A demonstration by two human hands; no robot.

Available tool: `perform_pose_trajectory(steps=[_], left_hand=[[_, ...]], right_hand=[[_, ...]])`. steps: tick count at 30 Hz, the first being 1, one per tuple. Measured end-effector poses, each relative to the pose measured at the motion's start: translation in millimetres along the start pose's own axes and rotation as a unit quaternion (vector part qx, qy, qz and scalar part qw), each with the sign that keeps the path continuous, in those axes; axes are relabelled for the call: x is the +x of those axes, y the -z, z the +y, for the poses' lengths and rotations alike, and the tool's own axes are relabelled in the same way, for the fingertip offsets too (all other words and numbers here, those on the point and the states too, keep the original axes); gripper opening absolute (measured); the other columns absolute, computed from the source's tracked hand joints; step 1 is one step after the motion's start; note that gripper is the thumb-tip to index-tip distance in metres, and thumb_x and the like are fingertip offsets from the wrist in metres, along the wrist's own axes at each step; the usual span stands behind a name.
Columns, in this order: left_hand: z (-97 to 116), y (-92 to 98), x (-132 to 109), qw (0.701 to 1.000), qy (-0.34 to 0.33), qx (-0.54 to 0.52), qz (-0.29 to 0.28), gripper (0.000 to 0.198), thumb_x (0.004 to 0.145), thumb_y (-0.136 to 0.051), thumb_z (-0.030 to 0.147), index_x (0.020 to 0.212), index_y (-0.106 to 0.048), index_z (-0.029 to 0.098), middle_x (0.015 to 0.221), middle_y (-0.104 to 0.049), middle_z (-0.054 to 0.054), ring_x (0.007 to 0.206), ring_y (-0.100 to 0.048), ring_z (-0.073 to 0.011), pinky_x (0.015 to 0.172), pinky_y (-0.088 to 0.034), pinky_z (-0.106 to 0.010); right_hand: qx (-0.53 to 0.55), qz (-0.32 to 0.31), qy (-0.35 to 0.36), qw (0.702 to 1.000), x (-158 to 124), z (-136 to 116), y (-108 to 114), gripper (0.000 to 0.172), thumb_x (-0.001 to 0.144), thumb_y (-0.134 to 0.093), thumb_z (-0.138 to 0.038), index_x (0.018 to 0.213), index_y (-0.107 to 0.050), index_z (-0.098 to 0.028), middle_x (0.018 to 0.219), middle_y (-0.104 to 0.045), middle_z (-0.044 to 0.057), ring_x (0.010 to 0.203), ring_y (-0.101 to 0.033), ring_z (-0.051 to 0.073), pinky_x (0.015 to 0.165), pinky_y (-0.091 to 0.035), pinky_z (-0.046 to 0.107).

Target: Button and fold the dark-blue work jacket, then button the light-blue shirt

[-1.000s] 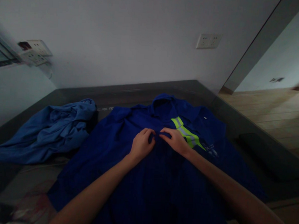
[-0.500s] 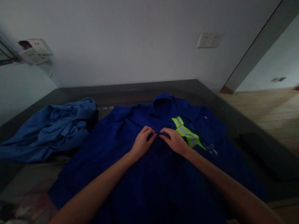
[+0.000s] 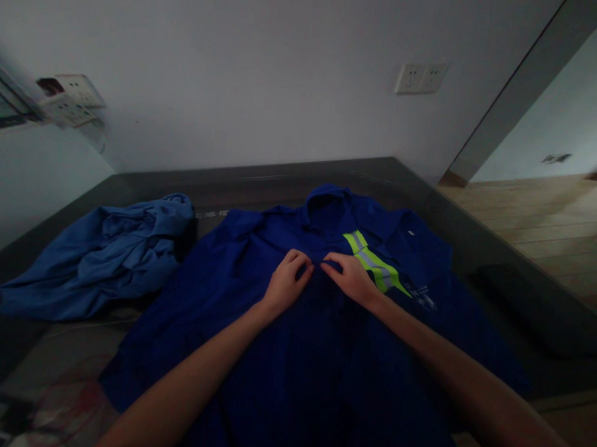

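Note:
A dark blue work jacket (image 3: 256, 274) lies spread out, collar toward the wall, with a yellow-green reflective strip (image 3: 376, 264) and pale print on its chest. Over its front, below the collar, my left hand (image 3: 290, 276) pinches the fabric between thumb and fingers. Close beside it, my right hand (image 3: 350, 276) pinches the same jacket, fingertips almost meeting those of the left. Whatever small part sits between the fingertips is too dark to make out.
A crumpled lighter blue garment (image 3: 101, 256) lies to the left on the dark tabletop (image 3: 261, 175). A flat black item (image 3: 539, 313) rests at the right. Wall sockets (image 3: 421, 78) are above the table, and a wooden floor (image 3: 539, 209) shows beyond its right edge.
My right hand has shifted very slightly right and up, so the gap between the fingertips is a little wider. The jacket and the other garment stay put.

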State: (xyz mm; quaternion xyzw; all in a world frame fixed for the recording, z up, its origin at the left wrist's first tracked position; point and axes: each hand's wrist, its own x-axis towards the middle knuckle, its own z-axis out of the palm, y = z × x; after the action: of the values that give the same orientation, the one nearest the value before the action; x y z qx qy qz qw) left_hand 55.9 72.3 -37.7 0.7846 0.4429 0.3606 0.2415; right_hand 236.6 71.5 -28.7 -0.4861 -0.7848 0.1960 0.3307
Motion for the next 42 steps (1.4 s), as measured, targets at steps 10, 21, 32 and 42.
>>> perform_pose_trajectory(steps=[10, 21, 32, 42], left_hand=[[6, 1.4, -2, 0.999, -0.005, 0.041, 0.014, 0.008, 0.088, -0.048, 0.022, 0.082, -0.054, 0.021, 0.094, -0.055, -0.003, 0.087, -0.056, -0.0152, 0.082, -0.046, -0.027], [5, 1.3, -3, 0.999, -0.037, -0.004, 0.009, 0.007, 0.089, -0.048, 0.022, 0.091, -0.055, 0.021, 0.097, -0.057, -0.004, 0.093, -0.056, -0.0163, 0.086, -0.045, -0.028], [-1, 0.9, -2, 0.995, -0.003, -0.098, 0.009, 0.028, 0.087, -0.052, 0.019, 0.115, -0.056, 0.022, 0.106, -0.067, -0.004, 0.102, -0.062, -0.0169, 0.094, -0.046, -0.031], [1, 4.4, -1, 0.993, 0.013, -0.117, 0.001, 0.025, 0.086, -0.054, 0.019, 0.108, -0.064, 0.019, 0.112, -0.068, -0.005, 0.105, -0.062, -0.0198, 0.097, -0.047, -0.036]], right_hand=[[-0.066, 0.040, 0.030, 0.997, -6, -9, -2, 0.012, 0.089, -0.051, -0.025, 0.087, -0.060, -0.018, 0.086, -0.067, 0.007, 0.084, -0.062, 0.022, 0.076, -0.045, 0.032], [-0.090, 0.044, 0.054, 0.994, -8, -10, 0, 0.013, 0.092, -0.045, -0.024, 0.092, -0.057, -0.020, 0.088, -0.065, 0.007, 0.085, -0.060, 0.021, 0.078, -0.045, 0.031], [-0.071, 0.042, 0.059, 0.995, -8, -10, -1, 0.013, 0.091, -0.046, -0.026, 0.091, -0.058, -0.020, 0.089, -0.066, 0.007, 0.087, -0.061, 0.022, 0.079, -0.046, 0.032], [-0.083, 0.056, 0.016, 0.995, -6, -9, 2, 0.014, 0.091, -0.046, -0.026, 0.088, -0.058, -0.019, 0.084, -0.066, 0.006, 0.081, -0.061, 0.021, 0.075, -0.044, 0.031]])
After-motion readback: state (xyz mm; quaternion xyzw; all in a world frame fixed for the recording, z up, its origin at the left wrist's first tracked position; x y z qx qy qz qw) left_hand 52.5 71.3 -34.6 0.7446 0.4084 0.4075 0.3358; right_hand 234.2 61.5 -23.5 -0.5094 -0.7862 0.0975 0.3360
